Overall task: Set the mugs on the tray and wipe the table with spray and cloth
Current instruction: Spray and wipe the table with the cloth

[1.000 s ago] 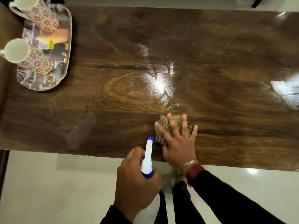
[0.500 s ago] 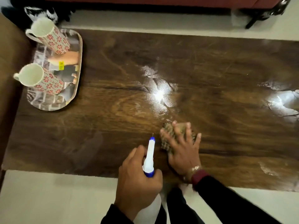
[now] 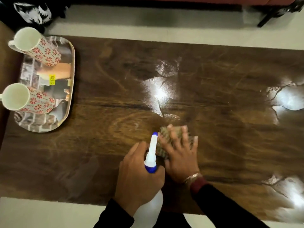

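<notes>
Two white mugs with red flower patterns, one at the far end and one at the near end, stand on a shiny oval tray at the table's left end. My left hand grips a white spray bottle with a blue nozzle tip, pointed away from me over the table's near edge. Right beside it, my right hand lies flat with fingers spread on a brownish checked cloth, pressing it onto the dark wooden table.
Glossy glare patches and wet streaks show at the table's centre and on its right side. A pale floor surrounds the table. A dark patterned fabric lies beyond the tray, and a dark furniture leg stands at the top right.
The view has tilted up, so the table's far edge and the floor beyond now show. My right hand and the cloth have shifted slightly on the table; my left hand still holds the bottle.
</notes>
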Demonstrator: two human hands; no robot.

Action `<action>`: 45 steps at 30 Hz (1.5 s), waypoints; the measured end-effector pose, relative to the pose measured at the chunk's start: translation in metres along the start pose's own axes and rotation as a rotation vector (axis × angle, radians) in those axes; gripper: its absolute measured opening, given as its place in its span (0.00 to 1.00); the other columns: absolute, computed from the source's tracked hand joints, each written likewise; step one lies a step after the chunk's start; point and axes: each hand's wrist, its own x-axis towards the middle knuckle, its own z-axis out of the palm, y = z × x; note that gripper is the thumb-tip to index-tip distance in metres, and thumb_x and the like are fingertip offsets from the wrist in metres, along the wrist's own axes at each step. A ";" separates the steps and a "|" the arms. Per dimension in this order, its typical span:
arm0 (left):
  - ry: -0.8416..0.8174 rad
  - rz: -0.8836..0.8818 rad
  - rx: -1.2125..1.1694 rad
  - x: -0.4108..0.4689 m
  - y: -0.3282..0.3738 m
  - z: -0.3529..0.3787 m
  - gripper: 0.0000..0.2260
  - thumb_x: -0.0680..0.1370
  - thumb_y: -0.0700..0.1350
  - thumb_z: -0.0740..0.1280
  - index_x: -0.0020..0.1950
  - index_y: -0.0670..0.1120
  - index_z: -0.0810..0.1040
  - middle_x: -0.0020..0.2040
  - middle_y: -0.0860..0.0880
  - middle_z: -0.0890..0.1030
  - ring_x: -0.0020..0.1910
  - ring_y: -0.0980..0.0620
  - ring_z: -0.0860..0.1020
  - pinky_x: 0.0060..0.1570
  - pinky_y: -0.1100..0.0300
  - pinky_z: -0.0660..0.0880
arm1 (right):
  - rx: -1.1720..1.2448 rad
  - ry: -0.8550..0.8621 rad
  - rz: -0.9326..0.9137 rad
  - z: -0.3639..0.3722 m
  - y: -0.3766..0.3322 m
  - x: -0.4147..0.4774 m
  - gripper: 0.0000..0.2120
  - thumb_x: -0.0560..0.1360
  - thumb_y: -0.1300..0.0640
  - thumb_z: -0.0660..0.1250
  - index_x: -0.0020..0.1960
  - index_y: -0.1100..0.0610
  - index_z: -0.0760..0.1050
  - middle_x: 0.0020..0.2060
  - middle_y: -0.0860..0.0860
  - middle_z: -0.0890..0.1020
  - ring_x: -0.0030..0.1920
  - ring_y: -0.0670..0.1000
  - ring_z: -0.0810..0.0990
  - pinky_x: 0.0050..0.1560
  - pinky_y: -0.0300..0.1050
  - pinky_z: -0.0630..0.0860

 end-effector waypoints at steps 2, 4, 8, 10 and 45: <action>-0.006 0.012 0.020 0.009 0.002 0.004 0.11 0.64 0.51 0.67 0.42 0.49 0.73 0.36 0.55 0.74 0.34 0.53 0.75 0.33 0.57 0.76 | 0.008 0.006 0.180 -0.016 0.023 0.044 0.44 0.71 0.42 0.64 0.83 0.36 0.50 0.86 0.50 0.48 0.83 0.69 0.44 0.72 0.84 0.50; 0.001 0.012 0.016 0.020 0.003 0.008 0.11 0.64 0.48 0.70 0.41 0.47 0.73 0.35 0.53 0.74 0.33 0.52 0.75 0.31 0.53 0.76 | 0.034 0.047 0.282 -0.032 0.024 0.098 0.41 0.73 0.42 0.62 0.83 0.36 0.50 0.86 0.50 0.47 0.83 0.70 0.43 0.73 0.84 0.48; 0.014 0.006 -0.005 0.044 0.012 0.011 0.11 0.65 0.48 0.69 0.43 0.46 0.74 0.37 0.53 0.74 0.34 0.51 0.75 0.32 0.52 0.76 | 0.023 0.050 0.141 -0.030 -0.014 0.149 0.42 0.73 0.40 0.66 0.83 0.36 0.52 0.86 0.52 0.49 0.82 0.72 0.44 0.71 0.84 0.46; 0.019 0.008 -0.030 0.058 0.016 0.011 0.11 0.66 0.52 0.66 0.44 0.47 0.74 0.37 0.54 0.74 0.35 0.53 0.75 0.33 0.54 0.76 | -0.048 0.044 -0.003 -0.015 -0.031 0.131 0.42 0.73 0.38 0.68 0.83 0.37 0.54 0.85 0.52 0.53 0.82 0.72 0.49 0.71 0.84 0.50; -0.010 0.089 -0.004 0.154 0.017 0.007 0.17 0.66 0.51 0.73 0.50 0.47 0.74 0.41 0.51 0.77 0.36 0.51 0.76 0.35 0.66 0.77 | -0.015 0.072 0.180 -0.073 0.014 0.303 0.39 0.76 0.40 0.60 0.84 0.37 0.48 0.86 0.52 0.46 0.82 0.71 0.41 0.74 0.83 0.42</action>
